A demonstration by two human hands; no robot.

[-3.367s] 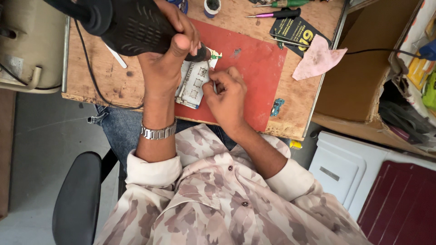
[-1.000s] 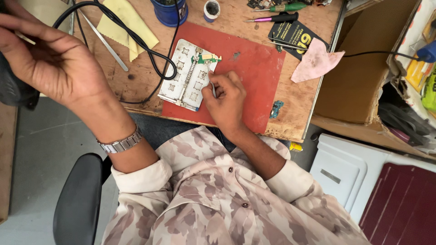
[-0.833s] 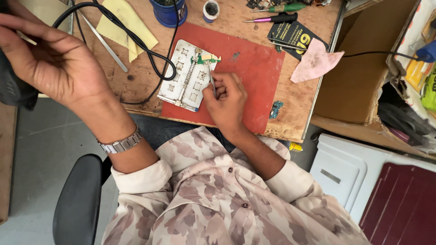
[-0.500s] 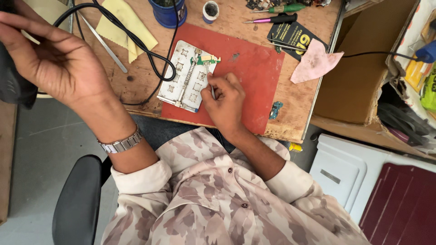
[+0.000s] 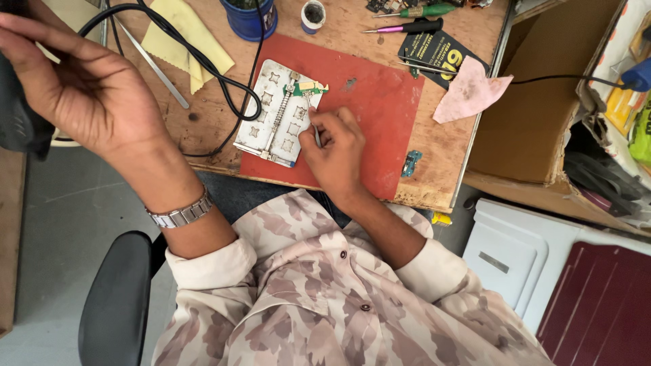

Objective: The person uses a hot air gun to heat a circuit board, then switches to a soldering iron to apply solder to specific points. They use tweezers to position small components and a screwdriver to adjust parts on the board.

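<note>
Workbench: scarred wooden tabletop (image 5: 468,146) under a flat red rubber mat (image 5: 380,129).
Fixture: pale metal board holder (image 5: 277,112) with cross-shaped cut-outs lies on the mat's left edge, a small green circuit board (image 5: 306,88) clamped at its top.
Right hand (image 5: 333,146): pinched shut on thin steel tweezers (image 5: 314,122), tips at the board.
Left hand (image 5: 85,91): raised off to the left, fingers loosely spread, holding nothing visible.
Handling: board looks light, stiff and fragile; best gripped by its edges.
Surroundings: looped black cable (image 5: 224,81), soft yellow cloth (image 5: 183,37), blue cup (image 5: 249,17), pink rag (image 5: 468,91).
</note>
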